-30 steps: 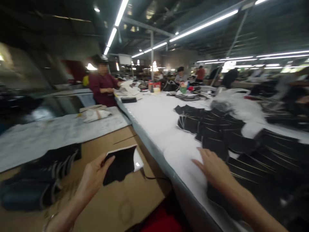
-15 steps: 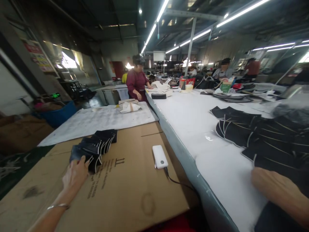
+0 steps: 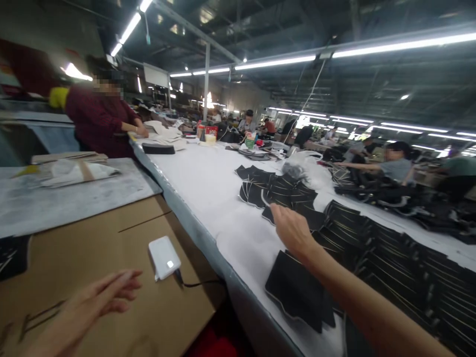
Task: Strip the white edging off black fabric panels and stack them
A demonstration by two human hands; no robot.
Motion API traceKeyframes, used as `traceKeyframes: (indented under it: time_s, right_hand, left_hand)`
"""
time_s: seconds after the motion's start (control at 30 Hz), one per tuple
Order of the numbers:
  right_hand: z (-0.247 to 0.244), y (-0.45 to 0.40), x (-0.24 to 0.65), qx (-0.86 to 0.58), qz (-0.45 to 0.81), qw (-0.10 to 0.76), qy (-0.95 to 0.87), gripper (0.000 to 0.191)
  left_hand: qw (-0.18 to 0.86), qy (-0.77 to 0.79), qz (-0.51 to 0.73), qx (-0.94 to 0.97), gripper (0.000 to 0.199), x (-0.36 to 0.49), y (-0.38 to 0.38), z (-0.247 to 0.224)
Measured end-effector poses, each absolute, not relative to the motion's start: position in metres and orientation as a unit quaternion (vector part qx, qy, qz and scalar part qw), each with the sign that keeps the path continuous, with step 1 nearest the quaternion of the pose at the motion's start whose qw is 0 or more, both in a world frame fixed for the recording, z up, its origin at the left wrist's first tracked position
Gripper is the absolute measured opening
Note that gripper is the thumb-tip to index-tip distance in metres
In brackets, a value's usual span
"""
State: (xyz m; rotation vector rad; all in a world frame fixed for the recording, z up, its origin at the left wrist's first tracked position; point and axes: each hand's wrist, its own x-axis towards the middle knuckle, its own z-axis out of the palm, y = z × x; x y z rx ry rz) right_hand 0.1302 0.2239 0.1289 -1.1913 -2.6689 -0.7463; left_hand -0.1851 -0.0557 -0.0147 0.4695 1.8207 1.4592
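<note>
1. Hovering above the brown cardboard [image 3: 174,312], the bare left hand [image 3: 106,297] holds nothing; its grip is loosely spread, slightly blurred.
2. At the left edge of view, dark pieces [image 3: 13,258] lie on the cardboard, partly cut off.
3. Just past the left fingertips, a white device [image 3: 163,255] lies flat, with a black cable [image 3: 201,284] plugged into its near end.
4. On the white tabletop [image 3: 193,183], two loose black pieces [image 3: 293,287] with pale edges overlap, nearer than the right hand [image 3: 293,228].
5. That hand is at the near side of a cluster of black pieces [image 3: 282,188]; I cannot tell whether its grip is pinching one or only resting there.
6. Rightward, overlapping rows of black pieces [image 3: 394,267] cover much of the surface.
7. Behind the cluster sits a clear plastic bag [image 3: 297,166]; far to the left, a wrapped bundle [image 3: 80,171] rests on a greyish sheet [image 3: 111,193].
8. Beyond, a co-worker in maroon [image 3: 98,119] stands beside pale sheets [image 3: 163,131] and a black block [image 3: 158,148].
9. Farther off, other people [image 3: 396,163] are seated under strip lights [image 3: 275,62].
</note>
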Motion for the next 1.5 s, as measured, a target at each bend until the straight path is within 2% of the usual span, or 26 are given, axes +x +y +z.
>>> traceKeyframes:
  time_s: [0.07,0.13,0.2,0.27,0.33,0.37,0.43,0.5,0.6,0.67,0.77,0.87,1.0,1.17,1.37,1.5]
  right_hand:
    - [0.122,0.178,0.126,-0.311,-0.247,0.085,-0.914,0.033]
    - [0.099,0.131,0.123,-0.139,-0.225,0.191,-0.945,0.031]
    - [0.065,0.092,0.122,-0.042,-0.180,0.268,-0.946,0.030]
    - [0.032,0.067,0.124,-0.007,-0.144,0.333,-0.932,0.022]
    - [0.007,0.057,0.131,-0.022,-0.066,0.312,-0.947,0.013]
    - [0.000,0.055,0.138,-0.045,-0.010,0.293,-0.955,0.015]
    - [-0.005,0.056,0.157,-0.136,0.117,0.273,-0.945,0.042]
    - [-0.002,0.057,0.179,-0.273,0.217,0.279,-0.895,0.056]
    - [0.002,0.053,0.205,-0.423,0.317,0.262,-0.807,0.042]
    - [0.003,0.049,0.215,-0.445,0.394,0.222,-0.773,0.026]
    - [0.001,0.046,0.223,-0.442,0.478,0.180,-0.737,0.010]
    - [-0.001,0.047,0.228,-0.440,0.489,0.176,-0.732,0.007]
    - [-0.004,0.050,0.229,-0.387,0.452,0.179,-0.783,0.008]
    - [-0.001,0.054,0.226,-0.312,0.431,0.175,-0.828,0.012]
    - [-0.002,0.053,0.223,-0.262,0.387,0.161,-0.869,0.012]
    - [-0.003,0.049,0.218,-0.267,0.330,0.135,-0.895,0.010]
  left_hand:
    - [0.501,0.585,0.600,0.218,0.062,-0.139,-0.016,0.011]
    - [0.605,0.497,0.586,0.208,0.058,-0.100,0.013,0.030]
    - [0.636,0.475,0.571,0.210,0.054,-0.072,0.029,0.033]
    - [0.623,0.501,0.565,0.203,0.053,-0.055,0.032,0.023]
    - [0.608,0.524,0.568,0.184,0.056,-0.045,0.026,0.007]
    - [0.610,0.524,0.567,0.176,0.055,-0.040,0.021,0.000]
    - [0.625,0.516,0.558,0.175,0.050,-0.030,0.008,-0.009]
    - [0.656,0.499,0.530,0.198,0.044,-0.018,-0.003,-0.012]
    - [0.715,0.455,0.469,0.251,0.039,0.003,-0.013,-0.010]
    - [0.730,0.446,0.419,0.305,0.038,0.012,-0.014,-0.009]
    - [0.688,0.492,0.351,0.401,0.038,0.013,-0.004,-0.012]
    - [0.641,0.518,0.292,0.485,0.039,0.007,0.013,-0.015]
    - [0.620,0.529,0.205,0.542,0.028,0.001,0.032,-0.006]
    - [0.656,0.503,0.110,0.552,0.017,-0.002,0.049,0.009]
    - [0.725,0.491,0.087,0.475,0.013,-0.005,0.054,-0.002]
    - [0.727,0.491,0.110,0.468,0.010,-0.005,0.048,-0.011]
